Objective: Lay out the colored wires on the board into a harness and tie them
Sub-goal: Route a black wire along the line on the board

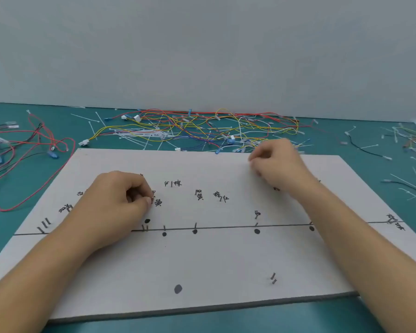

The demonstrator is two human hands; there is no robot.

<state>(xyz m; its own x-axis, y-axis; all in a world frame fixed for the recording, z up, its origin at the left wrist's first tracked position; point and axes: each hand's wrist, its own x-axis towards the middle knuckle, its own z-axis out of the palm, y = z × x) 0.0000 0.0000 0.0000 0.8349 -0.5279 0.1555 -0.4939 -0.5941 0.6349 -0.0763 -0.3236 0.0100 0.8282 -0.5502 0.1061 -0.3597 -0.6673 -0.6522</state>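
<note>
A white board (202,260) lies flat before me, marked with a long black line, black dots, small nails and handwritten labels. No wire lies on it. My left hand (120,195) rests on the board's left part with its fingers curled and fingertips together near a nail; nothing shows in its grasp. My right hand (276,162) hovers at the board's far right edge, fingers loosely curled, holding nothing visible. A tangle of colored wires (202,131) with connectors lies on the green table just beyond the board.
Red and black wires (31,150) sprawl at the left of the green mat. White cable ties (135,135) lie scattered among the wires and at the far right (408,179). A grey wall stands behind the table.
</note>
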